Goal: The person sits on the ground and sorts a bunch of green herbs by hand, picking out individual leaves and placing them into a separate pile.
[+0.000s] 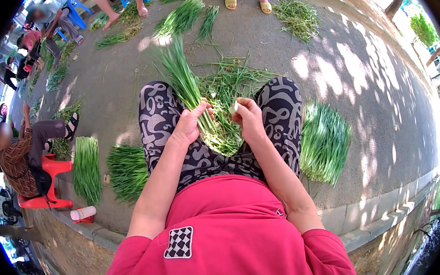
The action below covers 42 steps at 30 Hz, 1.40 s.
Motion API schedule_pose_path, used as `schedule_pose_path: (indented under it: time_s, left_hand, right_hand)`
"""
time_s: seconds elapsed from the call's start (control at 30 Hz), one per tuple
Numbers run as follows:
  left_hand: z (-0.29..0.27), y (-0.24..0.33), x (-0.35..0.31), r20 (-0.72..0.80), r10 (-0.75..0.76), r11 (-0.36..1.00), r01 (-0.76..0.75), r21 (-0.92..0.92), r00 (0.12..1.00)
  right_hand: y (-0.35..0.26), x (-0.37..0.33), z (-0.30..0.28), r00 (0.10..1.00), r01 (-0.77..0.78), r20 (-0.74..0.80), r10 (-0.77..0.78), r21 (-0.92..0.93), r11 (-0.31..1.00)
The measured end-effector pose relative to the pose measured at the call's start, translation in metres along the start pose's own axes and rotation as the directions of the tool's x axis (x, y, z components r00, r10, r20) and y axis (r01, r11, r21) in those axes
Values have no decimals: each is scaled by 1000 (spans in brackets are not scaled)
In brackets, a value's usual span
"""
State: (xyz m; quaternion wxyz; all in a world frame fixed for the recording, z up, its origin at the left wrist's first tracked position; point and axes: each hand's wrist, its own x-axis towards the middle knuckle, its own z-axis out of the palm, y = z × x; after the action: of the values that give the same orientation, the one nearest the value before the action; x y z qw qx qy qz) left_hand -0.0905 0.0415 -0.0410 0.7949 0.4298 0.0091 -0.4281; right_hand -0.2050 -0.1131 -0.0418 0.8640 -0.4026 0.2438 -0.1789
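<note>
Chive bunch (185,83) clamped in left hand (189,125), white stalk end (234,107) pinched by right hand (249,119) fingers, sorted piles (325,142) laid either side, bare pavement (370,74) beyond, curb (370,213) behind.

Flat green stalk bundles (325,142) lying on grey pavement (370,74), seated person (19,153) sitting on red plastic stool (53,184), white cylindrical bottle (83,213) lying nearby, yellow sandals (230,3) standing opposite.

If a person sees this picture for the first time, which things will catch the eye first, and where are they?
In the centre, the left hand grips a bunch of long green stalks, while the right hand pinches a pale stalk end beside it. Flat green piles lie on the pavement at both sides: a neat pile to the right, two to the left by a red stool.
</note>
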Motion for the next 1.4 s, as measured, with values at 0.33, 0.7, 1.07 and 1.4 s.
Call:
schedule_pose_path:
  time_s: [0.33, 0.7, 1.07, 1.4]
  left_hand:
    - [5, -1, -3, 106, 43, 995, -52, 84, 993]
    - [2, -6, -2, 57, 140, 963, -149, 222, 988]
    - [12, -2, -8, 65, 176, 951, -187, 248, 982]
    - [7, -3, -4, 96, 174, 954, -192, 231, 980]
  right_hand:
    - [35, 15, -21, 892, 231, -21, -452, -838, 494]
    - [19, -7, 13, 944, 146, 325, 62, -578, 803]
    - [20, -4, 10, 948, 114, 315, 53, -487, 866]
    - [12, -7, 12, 987, 84, 163, -12, -442, 893]
